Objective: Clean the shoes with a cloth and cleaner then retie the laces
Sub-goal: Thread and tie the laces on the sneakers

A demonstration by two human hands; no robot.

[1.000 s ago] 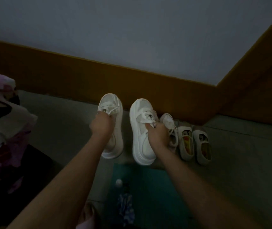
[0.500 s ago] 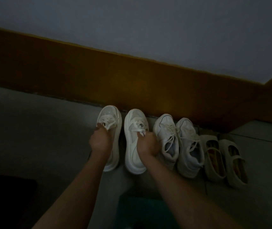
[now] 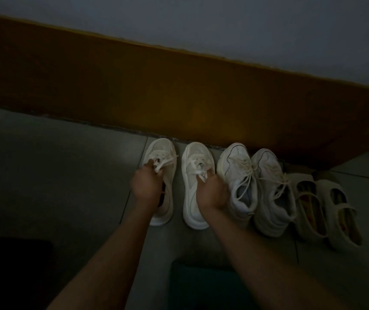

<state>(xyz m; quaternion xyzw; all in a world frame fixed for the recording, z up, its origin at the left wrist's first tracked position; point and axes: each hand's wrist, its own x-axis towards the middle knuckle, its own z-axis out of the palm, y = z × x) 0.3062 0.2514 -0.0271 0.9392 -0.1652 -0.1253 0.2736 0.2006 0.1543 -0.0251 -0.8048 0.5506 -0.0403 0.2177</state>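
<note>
Shoes: our left hand [image 3: 147, 186] and right hand [image 3: 212, 193] each pinch one white chunky-soled mesh trainer [image 3: 161, 162] [image 3: 195, 162] at its laces; both now rest on the floor, lowered.

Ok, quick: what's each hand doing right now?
Left hand: closed on the left platform shoe at its laces.
Right hand: closed on the right platform shoe at its opening.

Dim, low light throughout. Pale grey wall [image 3: 223, 23] above a broad ochre-brown skirting band [image 3: 134, 86]. Grey tiled floor [image 3: 44, 164] below, dark teal mat [image 3: 201, 287] at the near edge.
</note>
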